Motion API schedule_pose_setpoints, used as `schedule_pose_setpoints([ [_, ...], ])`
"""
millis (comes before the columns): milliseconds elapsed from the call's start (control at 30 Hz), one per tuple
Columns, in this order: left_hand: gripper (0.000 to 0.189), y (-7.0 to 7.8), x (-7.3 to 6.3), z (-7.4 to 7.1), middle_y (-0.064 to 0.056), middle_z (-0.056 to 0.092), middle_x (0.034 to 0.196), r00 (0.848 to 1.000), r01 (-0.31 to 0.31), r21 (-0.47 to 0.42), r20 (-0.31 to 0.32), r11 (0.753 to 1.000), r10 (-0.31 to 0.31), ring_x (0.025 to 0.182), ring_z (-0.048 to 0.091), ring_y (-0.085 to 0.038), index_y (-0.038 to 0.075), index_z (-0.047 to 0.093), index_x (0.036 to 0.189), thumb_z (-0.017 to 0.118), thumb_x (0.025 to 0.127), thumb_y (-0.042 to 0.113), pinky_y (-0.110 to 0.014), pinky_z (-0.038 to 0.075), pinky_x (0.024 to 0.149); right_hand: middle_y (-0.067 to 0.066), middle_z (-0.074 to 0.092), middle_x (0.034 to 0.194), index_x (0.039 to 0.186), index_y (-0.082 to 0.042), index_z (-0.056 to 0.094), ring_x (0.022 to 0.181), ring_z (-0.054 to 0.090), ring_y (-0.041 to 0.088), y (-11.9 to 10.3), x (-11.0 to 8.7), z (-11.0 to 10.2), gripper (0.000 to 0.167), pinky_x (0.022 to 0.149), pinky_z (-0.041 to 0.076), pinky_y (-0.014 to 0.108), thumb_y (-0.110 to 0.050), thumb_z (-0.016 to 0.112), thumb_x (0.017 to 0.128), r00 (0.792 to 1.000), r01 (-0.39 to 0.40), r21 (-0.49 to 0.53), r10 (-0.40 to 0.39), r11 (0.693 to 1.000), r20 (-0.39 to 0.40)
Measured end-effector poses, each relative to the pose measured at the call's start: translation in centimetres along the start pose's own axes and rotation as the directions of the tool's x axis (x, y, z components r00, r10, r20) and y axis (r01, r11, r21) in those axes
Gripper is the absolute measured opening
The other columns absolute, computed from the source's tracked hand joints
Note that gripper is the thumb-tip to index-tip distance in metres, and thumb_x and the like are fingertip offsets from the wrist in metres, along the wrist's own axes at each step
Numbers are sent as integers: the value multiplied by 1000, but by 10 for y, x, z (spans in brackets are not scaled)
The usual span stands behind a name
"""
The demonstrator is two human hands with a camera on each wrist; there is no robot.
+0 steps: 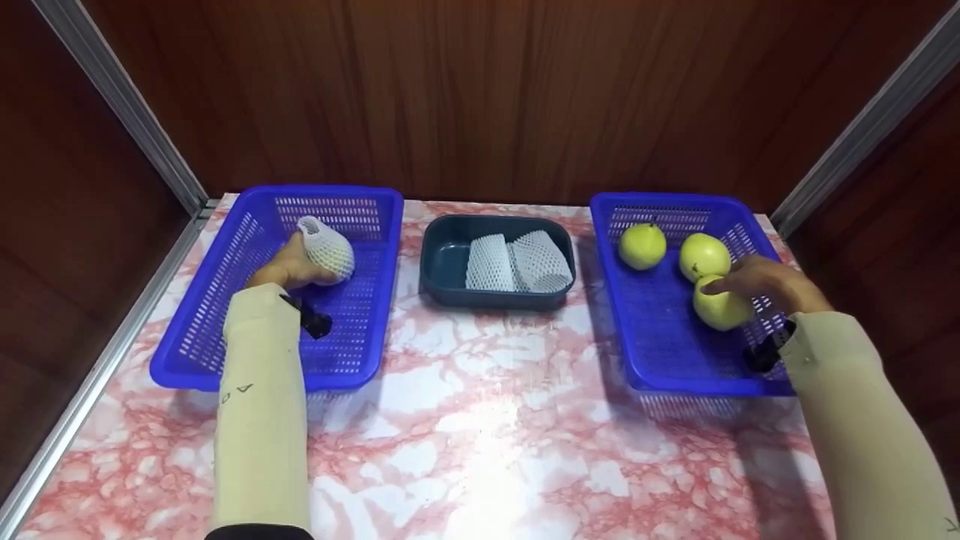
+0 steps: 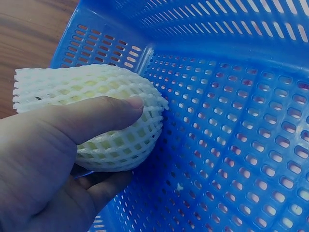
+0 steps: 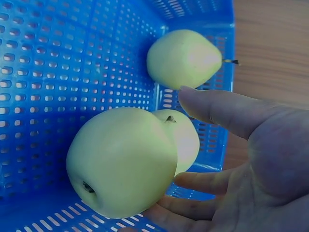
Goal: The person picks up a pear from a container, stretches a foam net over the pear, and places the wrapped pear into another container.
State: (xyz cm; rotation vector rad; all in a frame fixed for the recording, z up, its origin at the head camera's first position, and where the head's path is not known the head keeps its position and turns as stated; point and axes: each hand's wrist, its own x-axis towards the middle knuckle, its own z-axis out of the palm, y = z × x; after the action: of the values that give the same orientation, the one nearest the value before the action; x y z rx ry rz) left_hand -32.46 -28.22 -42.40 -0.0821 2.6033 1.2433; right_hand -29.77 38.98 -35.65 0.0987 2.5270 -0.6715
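My left hand (image 1: 286, 267) grips a pear wrapped in a white foam net (image 1: 328, 251) inside the left blue basket (image 1: 367, 300). In the left wrist view, the thumb lies along the netted pear (image 2: 120, 140), and fingers curve beneath it. Over in the right blue basket (image 1: 652, 352), my right hand (image 1: 772, 282) is at the nearest bare pear (image 1: 722, 306). The right wrist view shows the thumb spread away from that pear (image 3: 123, 162), with fingertips right at its side. Two more pears, one behind it (image 1: 705, 255) and one at the far left (image 1: 643, 246), lie in this basket.
Between the baskets stands a dark teal box (image 1: 442, 259) holding white foam nets (image 1: 491, 262) on its right side. All three containers sit on a red-and-white marbled table (image 1: 480, 420). Wooden panels (image 1: 487, 97) with metal edge strips enclose the back and sides.
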Motion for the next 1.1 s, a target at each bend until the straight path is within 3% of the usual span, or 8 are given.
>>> schedule_pose_setpoints([
  [100, 94, 0, 0, -1, -35, 35, 143, 1000, -3, 3, 12, 1000, 3, 131, 37, -45, -13, 13, 149, 77, 81, 2, -52, 25, 121, 31, 44, 130, 131, 17, 41, 118, 44, 46, 1, 0, 1, 70, 101, 44, 65, -40, 65, 97, 1000, -21, 47, 20, 999, 21],
  [233, 91, 1, -1, -1, -33, 39, 139, 1000, -19, 6, 8, 1000, 19, 126, 41, -43, -14, 18, 147, 78, 81, 3, -51, 28, 120, 20, 54, 110, 117, 14, 51, 106, 51, 39, 0, 2, 3, 58, 95, 48, 58, -38, 68, 96, 1000, 11, 0, -11, 1000, -7],
  [333, 89, 2, -2, -2, -32, 42, 135, 999, -35, 14, -4, 999, 35, 123, 43, -42, -15, 21, 145, 79, 80, 5, -51, 30, 118, 18, 57, 101, 111, 15, 54, 99, 54, 36, 0, 3, 5, 57, 90, 50, 54, -37, 70, 93, 999, 37, -65, -39, 997, -31],
  [500, 88, 2, -3, -3, -33, 43, 136, 999, -49, 2, -14, 999, 49, 124, 44, -42, -14, 22, 145, 79, 82, 7, -50, 30, 118, 22, 57, 102, 113, 19, 51, 98, 54, 37, -1, 4, 9, 60, 89, 51, 54, -33, 72, 91, 998, 57, -108, -61, 992, -29],
  [733, 92, 0, -6, -8, -33, 39, 142, 999, -43, -40, -3, 998, 43, 129, 41, -41, -12, 18, 148, 81, 86, 13, -49, 28, 120, 21, 55, 101, 110, 14, 51, 100, 53, 38, -2, 7, 14, 52, 90, 49, 53, -27, 74, 89, 997, 73, -107, -76, 992, -19],
  [867, 100, 0, -9, -14, -35, 32, 149, 1000, -14, -50, 8, 999, 14, 138, 34, -43, -10, 12, 152, 80, 88, 23, -50, 22, 123, 22, 54, 105, 115, 13, 49, 102, 52, 39, -1, 9, 16, 54, 91, 47, 54, -27, 74, 88, 996, 88, -121, -90, 989, -16],
  [1100, 113, 5, -16, -30, -36, 12, 161, 1000, 14, -15, 23, 1000, -14, 150, 13, -48, -8, -1, 158, 78, 90, 36, -56, 12, 124, 28, 52, 115, 125, 13, 41, 107, 53, 42, 3, 13, 21, 63, 87, 52, 56, -29, 72, 90, 999, 52, -59, -51, 997, 17],
])
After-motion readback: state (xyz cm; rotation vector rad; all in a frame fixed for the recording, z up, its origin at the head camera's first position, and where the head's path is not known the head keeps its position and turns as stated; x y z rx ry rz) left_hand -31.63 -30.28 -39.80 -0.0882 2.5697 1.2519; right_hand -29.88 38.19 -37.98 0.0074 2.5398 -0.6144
